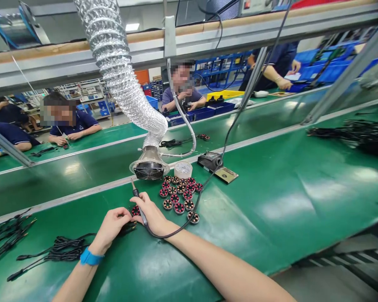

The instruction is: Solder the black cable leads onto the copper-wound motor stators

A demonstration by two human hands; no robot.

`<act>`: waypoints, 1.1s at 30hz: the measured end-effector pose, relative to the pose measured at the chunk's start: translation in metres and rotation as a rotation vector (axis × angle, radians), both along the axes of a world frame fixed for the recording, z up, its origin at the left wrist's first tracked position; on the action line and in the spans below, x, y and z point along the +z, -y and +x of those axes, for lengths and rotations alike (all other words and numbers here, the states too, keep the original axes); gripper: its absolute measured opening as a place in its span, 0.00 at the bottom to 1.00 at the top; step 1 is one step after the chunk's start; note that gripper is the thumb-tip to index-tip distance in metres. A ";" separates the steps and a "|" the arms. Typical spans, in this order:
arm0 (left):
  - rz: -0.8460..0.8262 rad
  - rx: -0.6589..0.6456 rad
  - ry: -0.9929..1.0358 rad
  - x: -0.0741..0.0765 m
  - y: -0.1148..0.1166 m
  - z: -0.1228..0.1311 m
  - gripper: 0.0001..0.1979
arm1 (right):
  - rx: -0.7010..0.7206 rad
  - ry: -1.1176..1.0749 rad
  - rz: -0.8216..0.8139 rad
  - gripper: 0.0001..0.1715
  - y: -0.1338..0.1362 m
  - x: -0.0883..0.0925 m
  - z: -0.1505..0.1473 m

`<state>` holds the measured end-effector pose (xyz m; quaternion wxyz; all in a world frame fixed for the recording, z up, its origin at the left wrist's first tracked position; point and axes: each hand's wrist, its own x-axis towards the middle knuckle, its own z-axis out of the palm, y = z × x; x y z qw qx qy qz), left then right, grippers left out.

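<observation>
The right hand [153, 216] is closed around a soldering iron [139, 208] like a pen, and the tip points up and away from the bench. The left hand [111, 228], with a blue wristband [90, 256] on its wrist, seems to pinch a copper-wound ring part [135, 210], and a black cable [127, 227] runs out under the fingers. This part lies on the green bench mat [255, 218], just beside the iron.

Near the hands are about sixteen similar ring parts [179, 208], with red pieces, but the exact count is hard. There is one roll of clear tape [183, 169], one soldering station [211, 161] and one fume extractor nozzle [149, 167] on a silver flexible duct [119, 71]. Any marks on the station are too small to read. Two bundles of black cables [59, 247] lie at left, and one bundle [349, 132] lies at right. At least four co-workers [182, 90] work at the benches beyond.
</observation>
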<state>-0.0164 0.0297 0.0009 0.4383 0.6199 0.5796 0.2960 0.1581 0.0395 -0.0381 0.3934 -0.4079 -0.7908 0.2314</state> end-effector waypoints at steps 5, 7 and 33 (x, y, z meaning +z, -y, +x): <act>0.272 0.090 -0.065 0.006 -0.001 -0.007 0.12 | -0.024 -0.002 0.001 0.41 -0.001 -0.001 0.000; 0.417 0.036 -0.175 0.007 -0.002 -0.011 0.12 | -0.012 -0.018 -0.005 0.42 -0.002 -0.002 0.001; 0.650 -0.152 -0.501 -0.013 -0.012 -0.016 0.13 | 0.002 0.024 0.000 0.40 -0.004 -0.004 0.004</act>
